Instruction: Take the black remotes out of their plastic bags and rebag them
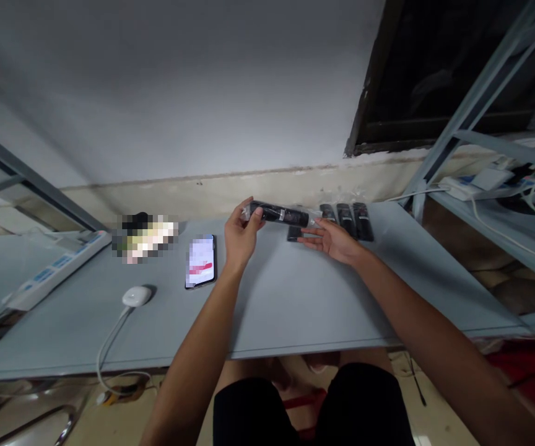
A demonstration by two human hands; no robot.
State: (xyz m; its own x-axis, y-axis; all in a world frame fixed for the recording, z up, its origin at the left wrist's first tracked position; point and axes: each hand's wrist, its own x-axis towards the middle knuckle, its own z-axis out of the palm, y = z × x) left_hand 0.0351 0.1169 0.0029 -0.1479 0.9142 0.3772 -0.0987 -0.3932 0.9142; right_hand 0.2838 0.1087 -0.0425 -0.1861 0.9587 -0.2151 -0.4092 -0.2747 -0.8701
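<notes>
My left hand [243,234] is closed around the left end of a long black object [286,215] wrapped in a clear plastic bag, with a small pale label on its side. The object is held nearly level above the table, its right end tilted slightly down. At that right end, my right hand [335,240] is open, palm partly up and fingers stretched out, its thumb at the tip of the bag. Beneath the held object, another dark piece [294,233] lies on the table, partly hidden. Several similar black bagged objects [363,221] lie side by side behind my right hand.
On the grey table [295,310], a lit phone [200,261] lies left of my hands. A white rounded device [136,296] with a cable sits nearer the front edge. Power strips [58,271] and metal shelf frames flank the table; a wall stands behind.
</notes>
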